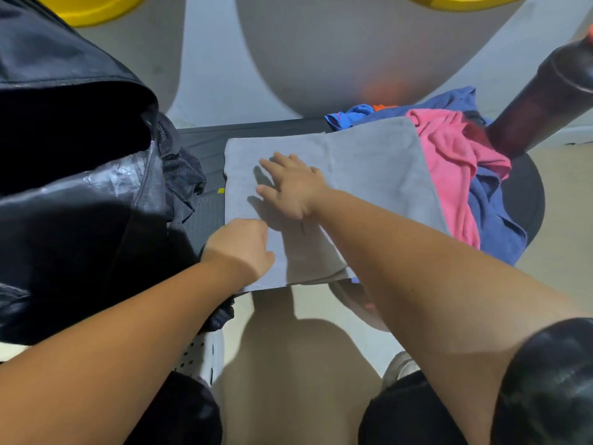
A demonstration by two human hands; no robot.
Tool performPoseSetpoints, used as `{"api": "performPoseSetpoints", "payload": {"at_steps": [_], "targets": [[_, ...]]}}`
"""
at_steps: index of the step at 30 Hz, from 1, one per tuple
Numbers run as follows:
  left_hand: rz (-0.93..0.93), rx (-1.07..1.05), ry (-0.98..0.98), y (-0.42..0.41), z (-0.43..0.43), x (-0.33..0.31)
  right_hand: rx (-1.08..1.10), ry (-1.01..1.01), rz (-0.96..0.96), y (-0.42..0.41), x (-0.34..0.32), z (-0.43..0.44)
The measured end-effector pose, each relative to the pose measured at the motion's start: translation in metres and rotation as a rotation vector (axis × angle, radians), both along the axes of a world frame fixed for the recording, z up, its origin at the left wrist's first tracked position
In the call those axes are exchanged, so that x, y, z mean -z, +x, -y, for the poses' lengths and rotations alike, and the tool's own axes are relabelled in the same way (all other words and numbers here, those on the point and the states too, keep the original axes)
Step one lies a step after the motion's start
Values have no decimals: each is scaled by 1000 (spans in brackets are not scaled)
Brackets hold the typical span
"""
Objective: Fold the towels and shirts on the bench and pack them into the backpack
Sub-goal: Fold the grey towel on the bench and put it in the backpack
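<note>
1. Your right hand (pixel 288 187) lies flat on the grey towel (pixel 369 168), fingers spread, grip released, only pressing.
2. Your left hand (pixel 239 245) is curled at the towel's near left edge; whether its grip has cloth, I cannot tell.
3. The towel lies part-folded on the bench (pixel 202 139), between the open backpack (pixel 80 162) and a heap of clothes (pixel 449 155).
4. It is likely soft, light and limp, so take it by the corners.
</note>
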State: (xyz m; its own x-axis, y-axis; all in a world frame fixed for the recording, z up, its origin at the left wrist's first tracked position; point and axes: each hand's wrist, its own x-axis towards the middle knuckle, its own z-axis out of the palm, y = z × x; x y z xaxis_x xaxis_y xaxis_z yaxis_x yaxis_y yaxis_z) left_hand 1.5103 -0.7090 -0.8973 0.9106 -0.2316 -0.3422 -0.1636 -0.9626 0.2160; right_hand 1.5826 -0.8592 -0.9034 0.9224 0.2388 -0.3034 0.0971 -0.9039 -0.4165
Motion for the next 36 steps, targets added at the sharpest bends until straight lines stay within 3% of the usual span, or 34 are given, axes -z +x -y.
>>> {"api": "performPoseSetpoints", "payload": {"at_steps": [5, 13, 17, 30, 36], "targets": [[-113, 85, -329, -13, 45, 9, 120, -139, 38, -16, -1, 84], [-122, 183, -344, -27, 97, 20, -80, -303, 113, -48, 12, 151], [-88, 201, -310, -27, 102, 22, -73, -272, 127, -41, 10, 144], [-152, 86, -488, -22, 83, 34, 108, -85, -49, 8, 6, 102], [-233, 61, -452, -15, 83, 25, 195, 84, 36, 22, 3, 96]]}}
